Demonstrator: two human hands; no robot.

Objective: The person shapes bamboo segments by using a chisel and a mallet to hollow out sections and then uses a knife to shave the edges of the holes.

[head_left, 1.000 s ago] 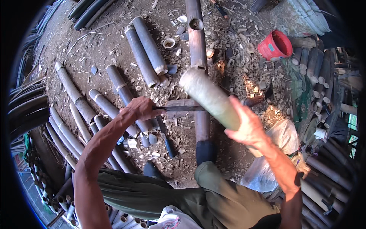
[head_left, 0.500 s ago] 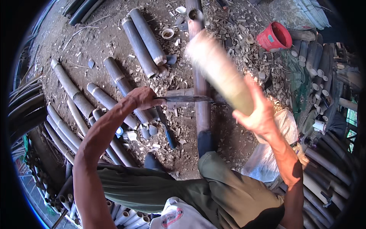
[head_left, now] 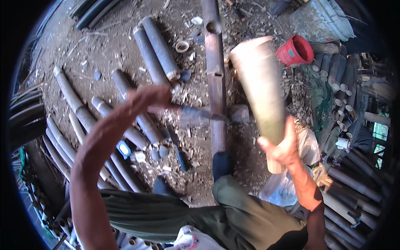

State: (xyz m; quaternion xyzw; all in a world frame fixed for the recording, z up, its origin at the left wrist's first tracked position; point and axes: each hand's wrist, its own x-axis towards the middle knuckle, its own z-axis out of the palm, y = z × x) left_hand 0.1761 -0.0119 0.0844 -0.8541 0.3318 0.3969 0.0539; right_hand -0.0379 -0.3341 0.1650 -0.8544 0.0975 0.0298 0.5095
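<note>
My right hand (head_left: pixel 284 146) is closed around the lower part of a pale, peeled bamboo section (head_left: pixel 261 85). The section is tilted, its wide far end frayed and blurred. Its near end sticks out below my fingers. My left hand (head_left: pixel 152 98), smeared by motion, grips a large knife (head_left: pixel 198 112). The dark blade points right, crossing over a long brown bamboo pole (head_left: pixel 217 98) on the ground. Blade and held bamboo are apart. The pole has a round hole and a small notch, and its near end lies by my foot. A wooden block (head_left: pixel 238 113) lies across under the pole.
Several cut bamboo tubes (head_left: pixel 160 48) lie on the dirt to the left, among pale chips. A second knife (head_left: pixel 179 154) lies near my foot. A red bucket (head_left: pixel 294 51), a large pale bucket (head_left: pixel 321 21), stacked bamboo (head_left: pixel 354 183) and a clear plastic bag (head_left: pixel 277 188) are at right.
The bamboo section has swung more upright and its near end now shows below my right hand, which is lower. My left hand has shifted up slightly, and the knife blade has tilted tip-down.
</note>
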